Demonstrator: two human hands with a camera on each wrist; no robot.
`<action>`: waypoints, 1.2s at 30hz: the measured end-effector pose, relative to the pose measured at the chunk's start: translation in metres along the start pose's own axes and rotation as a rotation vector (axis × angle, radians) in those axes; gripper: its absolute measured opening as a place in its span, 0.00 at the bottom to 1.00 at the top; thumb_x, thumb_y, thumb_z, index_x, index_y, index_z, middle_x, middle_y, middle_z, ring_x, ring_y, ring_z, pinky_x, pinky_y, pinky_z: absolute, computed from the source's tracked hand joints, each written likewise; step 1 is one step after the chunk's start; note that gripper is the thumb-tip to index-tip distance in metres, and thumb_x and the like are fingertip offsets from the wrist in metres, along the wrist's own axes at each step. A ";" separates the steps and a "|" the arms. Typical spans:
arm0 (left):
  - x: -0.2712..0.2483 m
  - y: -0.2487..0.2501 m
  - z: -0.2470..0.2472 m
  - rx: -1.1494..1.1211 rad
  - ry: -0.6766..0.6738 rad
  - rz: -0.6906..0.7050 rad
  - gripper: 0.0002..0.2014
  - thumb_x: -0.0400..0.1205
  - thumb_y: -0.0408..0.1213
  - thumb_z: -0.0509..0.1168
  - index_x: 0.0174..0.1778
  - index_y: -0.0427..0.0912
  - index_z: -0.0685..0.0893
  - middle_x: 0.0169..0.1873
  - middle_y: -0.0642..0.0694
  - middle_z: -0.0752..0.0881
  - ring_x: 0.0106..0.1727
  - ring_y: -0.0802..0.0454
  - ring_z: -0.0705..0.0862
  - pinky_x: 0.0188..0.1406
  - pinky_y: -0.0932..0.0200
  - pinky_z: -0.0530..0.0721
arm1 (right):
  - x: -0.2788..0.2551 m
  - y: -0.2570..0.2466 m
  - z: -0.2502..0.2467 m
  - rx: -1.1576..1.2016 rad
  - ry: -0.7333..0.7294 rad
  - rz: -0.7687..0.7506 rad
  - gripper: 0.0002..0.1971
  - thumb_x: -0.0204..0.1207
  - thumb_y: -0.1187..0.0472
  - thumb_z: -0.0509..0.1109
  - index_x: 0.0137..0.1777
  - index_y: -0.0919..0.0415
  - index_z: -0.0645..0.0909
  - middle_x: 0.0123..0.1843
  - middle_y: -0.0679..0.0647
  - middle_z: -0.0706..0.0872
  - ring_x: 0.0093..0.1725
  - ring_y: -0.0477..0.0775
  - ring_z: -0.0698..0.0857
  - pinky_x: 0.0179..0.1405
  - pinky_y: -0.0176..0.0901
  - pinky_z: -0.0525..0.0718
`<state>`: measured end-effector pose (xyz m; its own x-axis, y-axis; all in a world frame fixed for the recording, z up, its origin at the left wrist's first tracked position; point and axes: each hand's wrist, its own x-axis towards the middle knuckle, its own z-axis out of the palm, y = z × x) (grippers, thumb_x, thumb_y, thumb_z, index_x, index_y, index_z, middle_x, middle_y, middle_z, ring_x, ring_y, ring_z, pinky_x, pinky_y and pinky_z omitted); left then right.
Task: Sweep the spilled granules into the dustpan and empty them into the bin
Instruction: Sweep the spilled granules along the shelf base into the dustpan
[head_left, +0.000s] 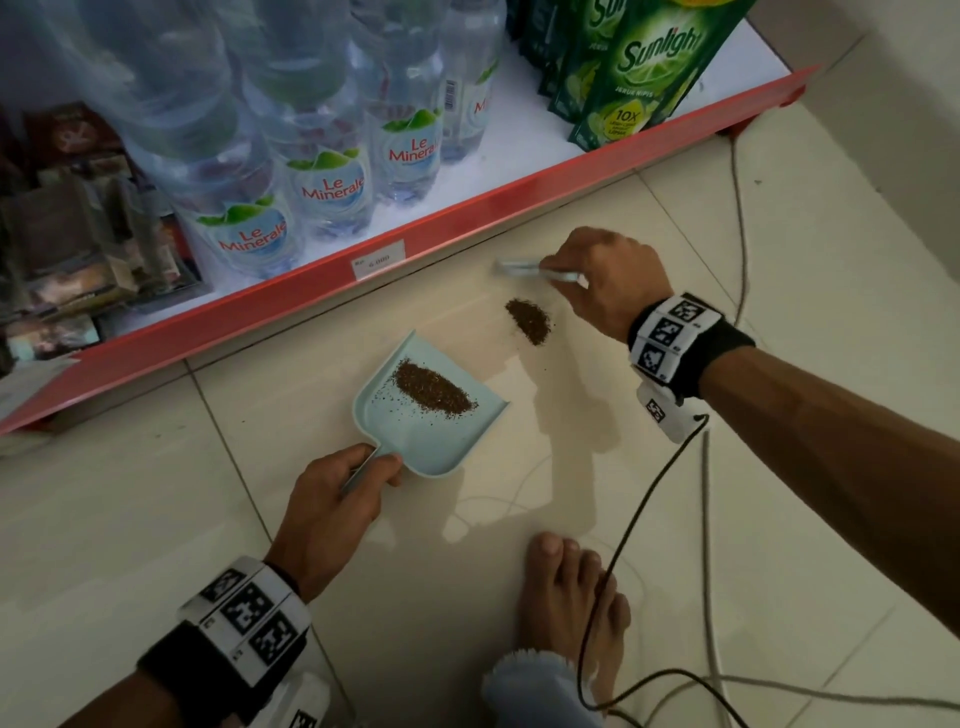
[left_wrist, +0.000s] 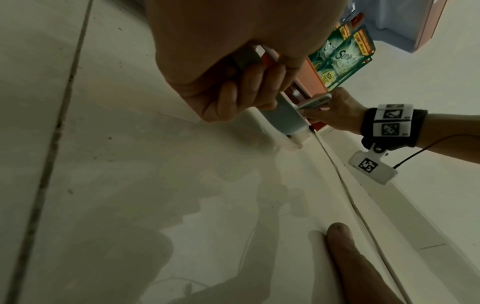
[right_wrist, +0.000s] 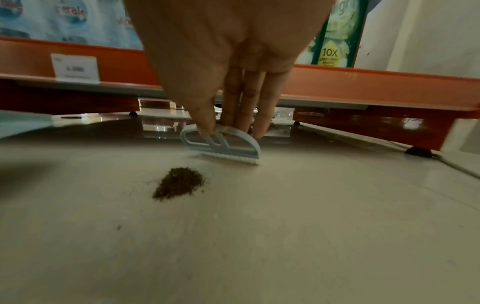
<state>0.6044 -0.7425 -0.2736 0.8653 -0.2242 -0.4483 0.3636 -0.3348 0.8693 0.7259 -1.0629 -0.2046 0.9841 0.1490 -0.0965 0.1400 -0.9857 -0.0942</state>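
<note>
A pale blue dustpan (head_left: 441, 441) lies flat on the tiled floor with a heap of brown granules (head_left: 434, 388) inside. My left hand (head_left: 353, 483) grips its handle (left_wrist: 283, 115). A smaller pile of brown granules (head_left: 528, 320) (right_wrist: 179, 183) sits on the floor to the right of the pan. Just beyond that pile, my right hand (head_left: 597, 280) pinches a small pale blue brush (head_left: 524, 269) (right_wrist: 223, 144), bristles down on the floor near the shelf base.
A red-edged shelf (head_left: 467, 208) with water bottles (head_left: 332, 171) and green Sunlight pouches (head_left: 639, 78) runs along the far side. My bare foot (head_left: 571, 597) rests on the floor near me, with cables (head_left: 639, 519) trailing beside it. No bin is in view.
</note>
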 end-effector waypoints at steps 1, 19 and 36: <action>0.000 0.000 0.001 0.008 -0.001 0.001 0.13 0.83 0.47 0.65 0.34 0.48 0.85 0.18 0.54 0.71 0.22 0.55 0.69 0.20 0.66 0.69 | -0.005 0.001 0.003 0.002 -0.040 -0.041 0.14 0.85 0.52 0.63 0.62 0.53 0.87 0.54 0.56 0.85 0.48 0.63 0.85 0.41 0.55 0.86; 0.045 0.025 0.043 0.159 -0.027 -0.077 0.19 0.73 0.56 0.64 0.31 0.43 0.85 0.17 0.57 0.78 0.27 0.53 0.77 0.34 0.55 0.76 | -0.051 0.016 0.003 -0.002 0.183 0.213 0.13 0.84 0.53 0.63 0.62 0.53 0.85 0.49 0.50 0.84 0.43 0.57 0.84 0.34 0.46 0.82; 0.070 0.049 0.063 0.284 -0.061 -0.122 0.18 0.78 0.52 0.65 0.34 0.42 0.89 0.19 0.55 0.79 0.28 0.51 0.78 0.35 0.56 0.76 | -0.066 -0.019 -0.010 0.149 0.108 0.071 0.18 0.86 0.45 0.57 0.52 0.53 0.85 0.43 0.48 0.83 0.36 0.54 0.82 0.31 0.47 0.82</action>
<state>0.6610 -0.8327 -0.2751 0.7959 -0.2181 -0.5648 0.3450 -0.6032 0.7191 0.6597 -1.0550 -0.1866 0.9981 0.0620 -0.0020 0.0597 -0.9695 -0.2377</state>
